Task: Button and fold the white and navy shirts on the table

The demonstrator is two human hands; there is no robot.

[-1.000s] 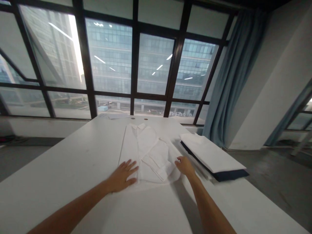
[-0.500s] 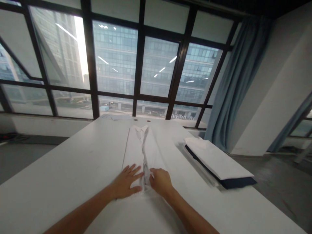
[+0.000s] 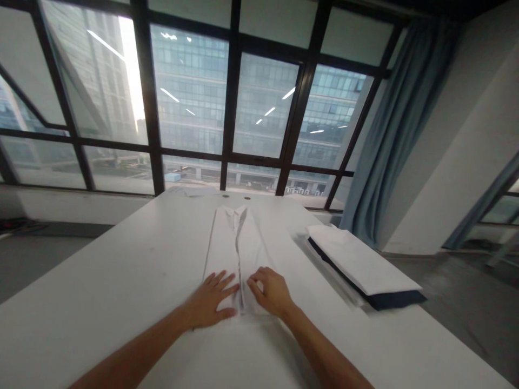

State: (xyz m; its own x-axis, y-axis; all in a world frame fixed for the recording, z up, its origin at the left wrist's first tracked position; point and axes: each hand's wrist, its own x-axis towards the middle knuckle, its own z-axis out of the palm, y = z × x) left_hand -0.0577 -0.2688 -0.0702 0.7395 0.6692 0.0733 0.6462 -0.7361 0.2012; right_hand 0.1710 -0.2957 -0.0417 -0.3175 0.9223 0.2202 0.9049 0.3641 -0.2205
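Observation:
A white garment with a collar, looking like a folded shirt, lies lengthwise in front of me, collar away from me. A wavy opening runs down its middle. My left hand rests flat on the lower left half of the shirt, fingers spread and open. Over the lower right half, my right hand is closed, its thumb and fingers bent together close to the opening. Whether cloth is pinched between those fingers is hidden.
The white table stretches to the windows. On its right side lies a stack of folded clothes, white above dark navy. Flat white sheets sit at the far left edge. A blue curtain hangs beyond the right side.
My right hand has shifted slightly up and right from the shirt's middle opening. The lower part of that opening looks narrower. My left hand stays in place.

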